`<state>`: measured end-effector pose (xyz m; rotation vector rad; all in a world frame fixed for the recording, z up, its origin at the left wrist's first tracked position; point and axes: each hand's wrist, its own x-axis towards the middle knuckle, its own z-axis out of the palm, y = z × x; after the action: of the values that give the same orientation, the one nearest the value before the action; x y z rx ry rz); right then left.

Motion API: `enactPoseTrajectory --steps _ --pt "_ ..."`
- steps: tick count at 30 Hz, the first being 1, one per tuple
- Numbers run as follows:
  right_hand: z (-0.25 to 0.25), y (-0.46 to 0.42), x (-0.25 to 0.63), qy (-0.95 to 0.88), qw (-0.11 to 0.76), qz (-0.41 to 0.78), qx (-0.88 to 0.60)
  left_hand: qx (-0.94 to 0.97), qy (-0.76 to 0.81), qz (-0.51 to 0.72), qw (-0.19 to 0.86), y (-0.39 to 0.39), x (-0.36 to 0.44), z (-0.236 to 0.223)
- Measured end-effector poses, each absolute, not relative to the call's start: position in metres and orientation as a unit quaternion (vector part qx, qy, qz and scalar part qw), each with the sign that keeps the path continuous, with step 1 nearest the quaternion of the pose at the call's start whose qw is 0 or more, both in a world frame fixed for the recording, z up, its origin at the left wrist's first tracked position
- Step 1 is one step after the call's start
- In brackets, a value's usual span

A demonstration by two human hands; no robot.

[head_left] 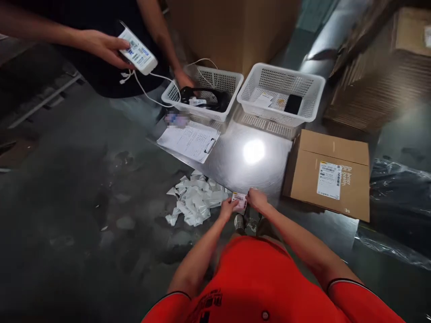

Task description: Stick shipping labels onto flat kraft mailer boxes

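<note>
A small printed label [239,200] with a yellow corner is held between my two hands, in front of my body. My left hand [229,208] pinches its left side. At its upper right edge, the fingers of my right hand [257,199] are closed on it. Just left of my left hand lies a heap of crumpled white paper pieces [198,199] on the floor. To the right of my right hand sits a cardboard box [310,179] with a white shipping label [329,180] on top.
Two white plastic baskets [281,114] [215,115] stand at the back of the metal table [232,152], beside a clipboard [190,139]. Across from me, a co-worker's hand [104,47] holds a white labelled device [139,54] with a cable. Stacked flat cardboard [373,85] stands right.
</note>
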<state>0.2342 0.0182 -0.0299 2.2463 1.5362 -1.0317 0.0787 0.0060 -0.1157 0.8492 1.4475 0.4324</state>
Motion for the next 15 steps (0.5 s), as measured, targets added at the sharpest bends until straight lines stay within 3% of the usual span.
enactPoseTrajectory --steps 4,7,10,11,13,15 --pt "0.012 0.008 0.246 0.515 0.082 -0.351 0.778 0.424 0.686 0.204 0.555 0.014 0.072 -0.085" --pt "0.06 -0.02 0.301 0.531 -0.057 -0.319 0.783 0.479 0.661 0.276 0.508 0.022 0.092 -0.053" --pt "0.096 -0.058 0.409 0.438 -0.281 -0.126 0.845 0.519 0.524 0.319 0.595 0.031 0.159 -0.021" --pt "0.102 -0.07 0.45 0.397 -0.311 -0.071 0.861 0.509 0.479 0.307 0.646 0.035 0.189 -0.012" --pt "0.102 -0.092 0.521 0.305 -0.337 -0.089 0.886 0.466 0.422 0.26 0.733 0.042 0.252 0.003" --pt "0.09 -0.106 0.568 0.239 -0.349 -0.192 0.886 0.418 0.4 0.21 0.788 0.049 0.306 0.011"
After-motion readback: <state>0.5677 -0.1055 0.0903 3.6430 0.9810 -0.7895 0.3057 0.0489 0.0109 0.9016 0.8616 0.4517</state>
